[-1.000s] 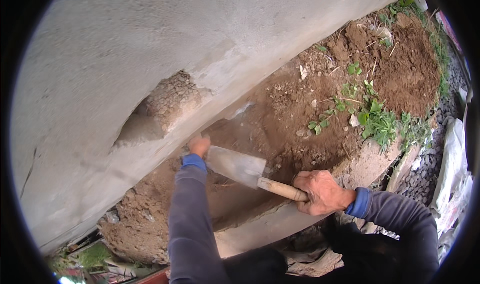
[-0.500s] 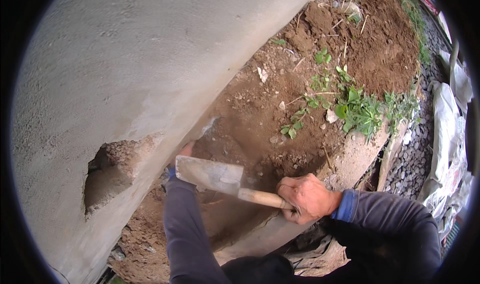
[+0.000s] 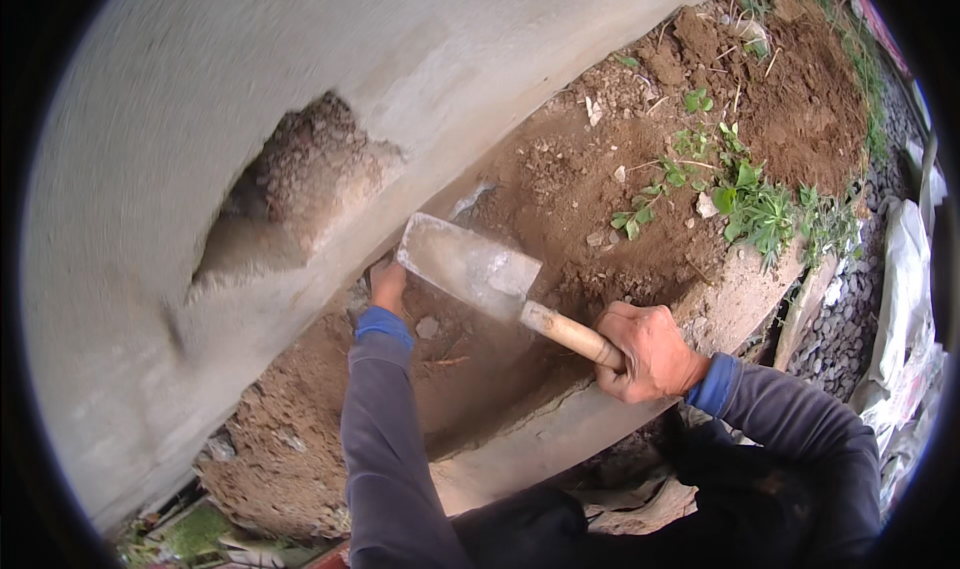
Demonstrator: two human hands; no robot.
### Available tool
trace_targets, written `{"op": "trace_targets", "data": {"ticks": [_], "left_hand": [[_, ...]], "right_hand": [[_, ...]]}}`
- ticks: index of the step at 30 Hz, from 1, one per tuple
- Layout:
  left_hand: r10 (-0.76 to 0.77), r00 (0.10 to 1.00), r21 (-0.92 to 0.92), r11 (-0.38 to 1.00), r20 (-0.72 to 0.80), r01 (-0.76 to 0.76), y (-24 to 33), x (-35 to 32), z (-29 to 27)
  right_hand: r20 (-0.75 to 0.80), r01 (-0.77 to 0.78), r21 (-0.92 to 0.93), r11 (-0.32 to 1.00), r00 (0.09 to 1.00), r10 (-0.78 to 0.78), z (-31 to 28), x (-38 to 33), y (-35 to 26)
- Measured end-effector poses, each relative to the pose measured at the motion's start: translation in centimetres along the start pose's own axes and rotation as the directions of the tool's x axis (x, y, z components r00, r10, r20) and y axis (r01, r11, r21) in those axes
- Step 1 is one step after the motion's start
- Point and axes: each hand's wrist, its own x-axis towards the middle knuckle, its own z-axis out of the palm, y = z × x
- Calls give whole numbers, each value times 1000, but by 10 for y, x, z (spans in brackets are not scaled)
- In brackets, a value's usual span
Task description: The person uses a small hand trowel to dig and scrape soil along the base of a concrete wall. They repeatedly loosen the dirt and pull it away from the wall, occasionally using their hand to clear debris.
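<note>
My right hand (image 3: 650, 351) is closed round the wooden handle of a trowel (image 3: 470, 269). The trowel's flat, roughly rectangular blade is smeared with pale dirt and points left, toward the foot of a plastered wall (image 3: 420, 79). Its far end lies just in front of my left hand (image 3: 388, 287) in this view; whether they touch cannot be made out. Low against the wall base, my left hand reaches down over brown soil (image 3: 545, 204), its fingers mostly hidden. A pale patch (image 3: 470, 199) shows in the soil beyond the blade.
A jagged hole (image 3: 290, 194) opens in the wall at left. A concrete curb (image 3: 560, 434) bounds the soil on the right. Green weeds (image 3: 760, 214) and a mound of loose earth (image 3: 810, 99) lie farther off. Beyond are grey gravel (image 3: 845, 314) and white plastic sacks (image 3: 905, 299).
The view has shifted, showing more of the hole and my left hand. My left hand has drawn back along the wall base, nearer to me. The trowel remains in my right hand.
</note>
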Motion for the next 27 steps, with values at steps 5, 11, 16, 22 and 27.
{"op": "trace_targets", "data": {"ticks": [5,11,16,22,27], "left_hand": [[268,941,608,718,206,-338,-25,-20,5],[215,967,453,854,137,-254,-13,-55,9],[-99,993,43,994,-61,102,20,-55,15],[-159,986,-151,977,-52,150,24,-61,19],[-180,984,-53,982,-1,180,26,-56,13]], "right_hand": [[25,-32,-57,998,999,33,3,1,3],[34,-34,-46,998,999,36,6,3,2],[7,-55,-70,996,998,55,10,4,1],[25,-64,-65,996,997,66,12,4,4],[26,-62,-80,995,998,65,14,5,6]]}}
